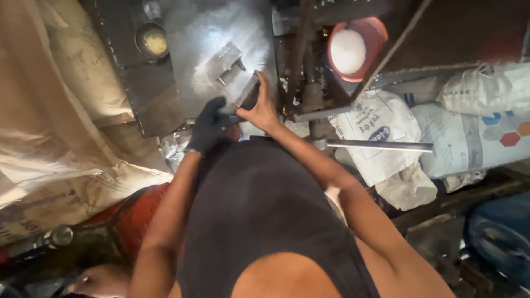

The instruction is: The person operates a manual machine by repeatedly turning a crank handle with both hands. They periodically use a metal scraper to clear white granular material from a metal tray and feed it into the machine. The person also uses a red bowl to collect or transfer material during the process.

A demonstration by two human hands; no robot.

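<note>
Left hand (208, 126) wore a black glove; right hand (260, 107) was bare. Bench (221, 38) was dull grey steel. Bowl (359, 47) was orange-red, filled white. Sacks (381, 132) were white with blue print; one (505, 132) showed coloured hexagons.

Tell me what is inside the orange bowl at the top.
The orange bowl holds a heap of white powder. Its bottom is covered by the powder, and a dark metal bar crosses its right rim.

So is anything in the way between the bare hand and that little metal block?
Nothing visible. The right hand is bare and already grips the small metal block on the metal plate. The gloved left hand rests just beside it, at the plate's edge.
</note>
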